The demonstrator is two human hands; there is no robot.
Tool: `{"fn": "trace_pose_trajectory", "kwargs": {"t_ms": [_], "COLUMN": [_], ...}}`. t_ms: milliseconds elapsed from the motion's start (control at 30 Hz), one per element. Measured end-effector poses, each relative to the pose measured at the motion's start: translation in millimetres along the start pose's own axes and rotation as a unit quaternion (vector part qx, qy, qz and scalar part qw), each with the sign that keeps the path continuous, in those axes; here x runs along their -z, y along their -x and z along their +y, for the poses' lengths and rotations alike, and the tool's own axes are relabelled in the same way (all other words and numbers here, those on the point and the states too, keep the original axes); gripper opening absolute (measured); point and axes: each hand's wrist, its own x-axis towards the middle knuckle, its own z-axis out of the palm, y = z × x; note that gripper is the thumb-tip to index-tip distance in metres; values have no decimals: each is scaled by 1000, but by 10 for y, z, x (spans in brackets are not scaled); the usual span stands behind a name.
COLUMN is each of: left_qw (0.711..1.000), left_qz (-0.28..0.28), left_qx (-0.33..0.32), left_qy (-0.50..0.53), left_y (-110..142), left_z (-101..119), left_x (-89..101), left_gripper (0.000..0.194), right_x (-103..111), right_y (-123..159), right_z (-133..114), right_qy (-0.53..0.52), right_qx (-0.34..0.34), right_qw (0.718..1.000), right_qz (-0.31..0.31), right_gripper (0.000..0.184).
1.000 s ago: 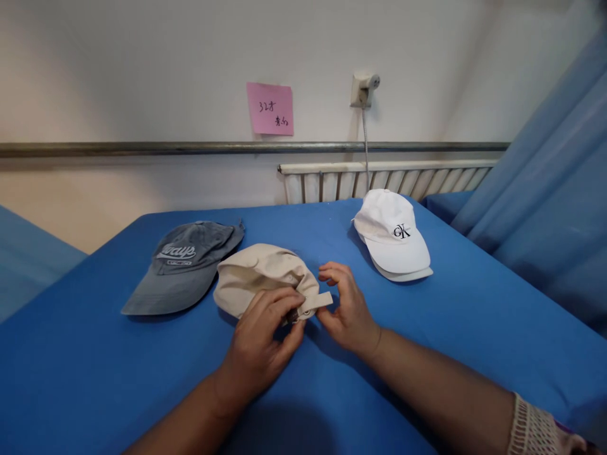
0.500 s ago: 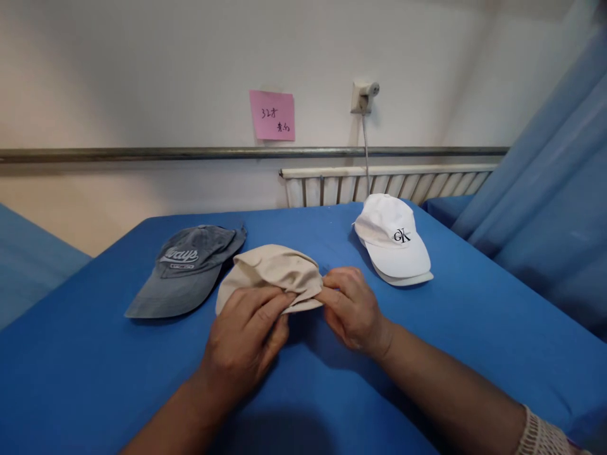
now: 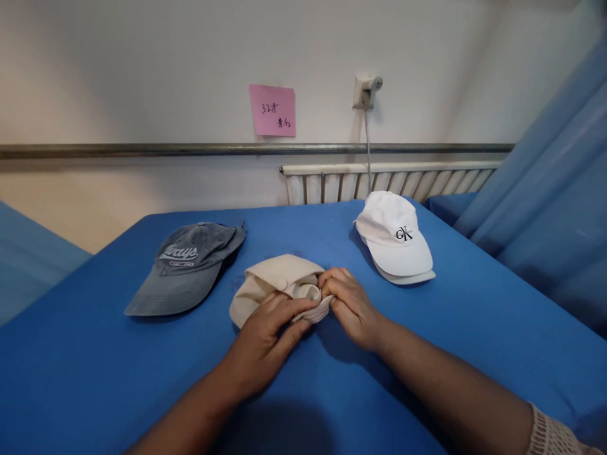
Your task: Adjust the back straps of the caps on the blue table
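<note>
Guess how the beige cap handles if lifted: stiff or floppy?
Likely floppy: the beige cap is crumpled and folded between the left hand and right hand. Probably light. Unlikely to roll or slide on the blue cloth.

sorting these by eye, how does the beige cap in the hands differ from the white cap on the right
The beige cap is crumpled and folded in on itself; the white cap keeps its domed shape, brim toward the camera. The beige cap is gripped by the left hand and right hand; the white cap lies untouched. The white cap bears a dark logo; none shows on the beige cap. Both rest on the blue table.
</note>
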Motion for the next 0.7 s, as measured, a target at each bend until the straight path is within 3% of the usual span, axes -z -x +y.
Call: {"fn": "trace_pose_trajectory", "kwargs": {"t_ms": [167, 267, 400, 700], "left_qw": [986, 973, 966, 974], "left_qz": [33, 73, 83, 67], "left_qx": [-86, -130, -156, -110], "left_qy": [-139, -176, -190, -188], "left_y": [22, 39, 43, 24], "left_z": [12, -1, -7, 46], "left_x": [-63, -94, -71, 45], "left_gripper": [41, 41, 42, 45], "right_x": [-72, -128, -184, -213], "right_y": [33, 54, 103, 120], "right_z": [-63, -115, -142, -148], "right_qy": [9, 17, 26, 86], "right_qx": [-24, -51, -63, 103], "right_qw": [1000, 998, 994, 984], "right_qz": [9, 22, 80, 114], "right_gripper": [16, 16, 16, 48]}}
